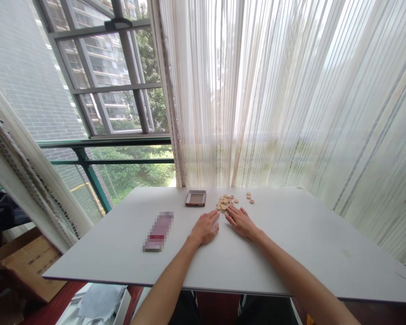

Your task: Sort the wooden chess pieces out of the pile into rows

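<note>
Wooden discs (226, 202) lying heaped on the tabletop (291, 243) just beyond left hand (205, 228) and right hand (241, 222), both resting flat, grip apart and holding nothing; best, probably, cupping them gently inward.

The counter (291, 243) has a smooth, matt pale-grey top, like laminate, with a thin dark edge. Near its far edge lies a heap of small round discs (226, 202) of light unpainted wood, matt. Beside them sits a shallow tray (195, 198) with a dark reddish, slightly glossy rim. The curtain (274, 90) behind is sheer, thin white cloth with fine stripes. A brown cardboard box (23, 266) stands below the counter's left corner.
</note>
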A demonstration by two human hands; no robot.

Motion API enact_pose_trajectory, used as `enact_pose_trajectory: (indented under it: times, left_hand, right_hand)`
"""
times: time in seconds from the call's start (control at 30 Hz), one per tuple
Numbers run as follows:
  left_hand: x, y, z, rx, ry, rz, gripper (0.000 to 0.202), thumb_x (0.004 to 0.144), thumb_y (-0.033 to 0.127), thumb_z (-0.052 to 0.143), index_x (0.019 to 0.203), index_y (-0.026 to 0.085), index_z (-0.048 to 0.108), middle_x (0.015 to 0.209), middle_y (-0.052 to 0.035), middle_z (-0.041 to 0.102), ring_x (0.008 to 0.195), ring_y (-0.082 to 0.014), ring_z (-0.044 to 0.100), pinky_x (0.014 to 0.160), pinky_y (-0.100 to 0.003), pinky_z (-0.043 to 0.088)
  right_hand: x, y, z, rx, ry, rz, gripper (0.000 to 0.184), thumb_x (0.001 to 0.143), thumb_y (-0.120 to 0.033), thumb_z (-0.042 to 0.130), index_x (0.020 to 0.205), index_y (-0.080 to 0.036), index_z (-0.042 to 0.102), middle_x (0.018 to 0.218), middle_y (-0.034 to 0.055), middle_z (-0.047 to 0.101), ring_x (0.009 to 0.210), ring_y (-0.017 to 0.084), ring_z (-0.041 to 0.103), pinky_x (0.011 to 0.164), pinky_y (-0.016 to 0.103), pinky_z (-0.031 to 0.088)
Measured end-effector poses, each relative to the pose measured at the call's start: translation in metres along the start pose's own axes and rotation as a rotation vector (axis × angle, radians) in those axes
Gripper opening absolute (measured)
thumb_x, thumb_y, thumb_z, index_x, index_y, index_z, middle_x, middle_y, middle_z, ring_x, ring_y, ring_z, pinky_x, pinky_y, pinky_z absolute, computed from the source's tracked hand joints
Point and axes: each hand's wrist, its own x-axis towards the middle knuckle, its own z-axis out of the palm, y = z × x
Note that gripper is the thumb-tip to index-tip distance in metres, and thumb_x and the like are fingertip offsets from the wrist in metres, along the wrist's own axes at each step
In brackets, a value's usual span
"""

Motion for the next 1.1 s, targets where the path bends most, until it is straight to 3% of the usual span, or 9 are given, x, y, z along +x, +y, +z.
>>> enact_pose_trajectory:
  times: [0.13,0.3,0.4,0.57,0.8,1.1]
  left_hand:
    - [0.0,0.002,-0.002,-0.011,-0.017,-0.013,0.052,0.093,0.033,0.043,0.145,0.023,0.04,0.15,-0.0073,0.041,0.137,-0.0232,0.04,0.115,-0.045,0.027]
    - [-0.001,0.003,-0.005,-0.023,-0.038,-0.031,0.053,0.093,0.035,0.042,0.145,0.026,0.038,0.152,-0.0046,0.038,0.138,-0.0231,0.038,0.116,-0.045,0.026]
    - [0.004,0.003,-0.007,-0.009,-0.088,-0.053,0.056,0.095,0.042,0.039,0.149,0.027,0.031,0.157,-0.0042,0.03,0.143,-0.0244,0.03,0.117,-0.048,0.021]
    - [0.027,0.01,-0.004,0.047,-0.202,-0.078,0.064,0.096,0.054,0.026,0.153,0.027,0.016,0.161,-0.0019,0.015,0.148,-0.0228,0.012,0.12,-0.05,0.011]
    - [0.03,0.016,-0.001,0.031,-0.28,-0.068,0.062,0.097,0.053,0.02,0.153,0.028,0.012,0.162,-0.0002,0.011,0.148,-0.0211,0.013,0.119,-0.05,0.012]
    - [0.016,0.005,-0.012,0.065,-0.329,-0.163,0.075,0.093,0.063,0.02,0.154,0.022,0.008,0.162,-0.0031,0.006,0.149,-0.0237,0.009,0.12,-0.05,0.009]
  right_hand:
    - [-0.006,-0.006,-0.002,0.038,0.092,-0.025,0.052,0.101,-0.046,0.026,0.146,-0.024,0.04,0.15,0.0089,0.042,0.141,0.023,0.034,0.114,0.047,0.025]
    - [-0.016,0.007,-0.01,0.111,0.311,0.099,0.05,0.102,-0.041,0.021,0.136,-0.024,0.053,0.145,0.007,0.049,0.136,0.022,0.04,0.111,0.041,0.033]
    - [-0.025,0.018,-0.013,0.076,0.248,0.152,0.05,0.099,-0.051,0.028,0.138,-0.029,0.051,0.152,0.0062,0.038,0.14,0.027,0.034,0.11,0.047,0.032]
    - [-0.033,0.019,-0.012,-0.019,0.039,0.134,0.069,0.09,-0.07,0.035,0.147,-0.031,0.038,0.157,0.0084,0.027,0.143,0.031,0.027,0.114,0.051,0.023]
    - [-0.03,0.013,-0.013,-0.091,-0.115,0.166,0.063,0.095,-0.065,0.02,0.152,-0.038,0.019,0.161,0.0022,0.017,0.145,0.03,0.02,0.115,0.054,0.015]
    - [-0.026,0.013,-0.012,-0.061,-0.168,0.203,0.065,0.093,-0.07,0.013,0.151,-0.041,0.02,0.162,0.0011,0.012,0.147,0.028,0.014,0.115,0.054,0.01]
